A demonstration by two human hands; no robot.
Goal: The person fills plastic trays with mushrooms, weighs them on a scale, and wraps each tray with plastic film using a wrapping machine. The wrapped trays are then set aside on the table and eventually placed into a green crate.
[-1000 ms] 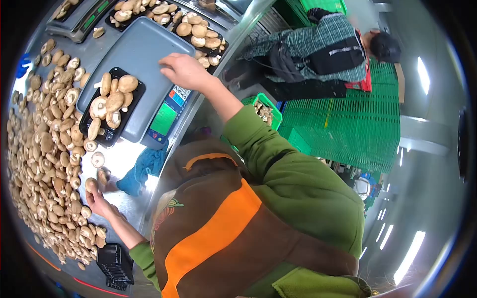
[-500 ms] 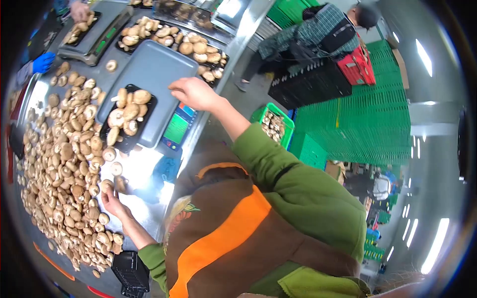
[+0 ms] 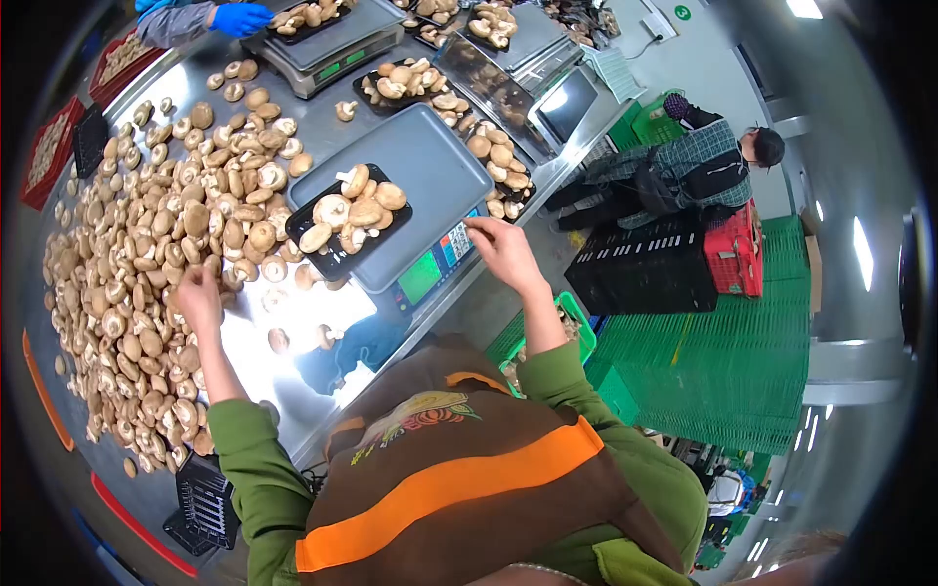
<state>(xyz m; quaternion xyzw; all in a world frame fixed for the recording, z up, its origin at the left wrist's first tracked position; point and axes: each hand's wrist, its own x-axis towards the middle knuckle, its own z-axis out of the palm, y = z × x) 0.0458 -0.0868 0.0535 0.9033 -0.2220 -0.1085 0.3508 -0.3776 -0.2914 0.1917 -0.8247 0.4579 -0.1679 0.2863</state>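
My left hand (image 3: 200, 301) reaches into the heap of shiitake mushrooms (image 3: 127, 293), its fingers drawn together among the caps; what they hold, if anything, I cannot make out. Beside the keypad of a grey weighing scale (image 3: 430, 156) is my right hand (image 3: 506, 256). Its fingers are loosely bent near the keys, with no item visible in them. On the scale's platform lies a black tray (image 3: 337, 256) bearing several mushrooms (image 3: 357, 210), stems and caps mixed. The scale's green display (image 3: 420, 278) is lit.
Filled mushroom trays (image 3: 498, 156) line the table behind the scale. A blue-gloved hand (image 3: 242, 20) is by a second scale (image 3: 332, 59). Black empty trays (image 3: 205, 503) stand at the near edge. A person (image 3: 703, 161) bends by black crates (image 3: 645, 269); green crates (image 3: 703, 342) are stacked right.
My view has turned, so the scale and tray sit farther right. The left hand has moved from a mushroom at the heap's edge farther into it. The right hand is now beside the keypad.
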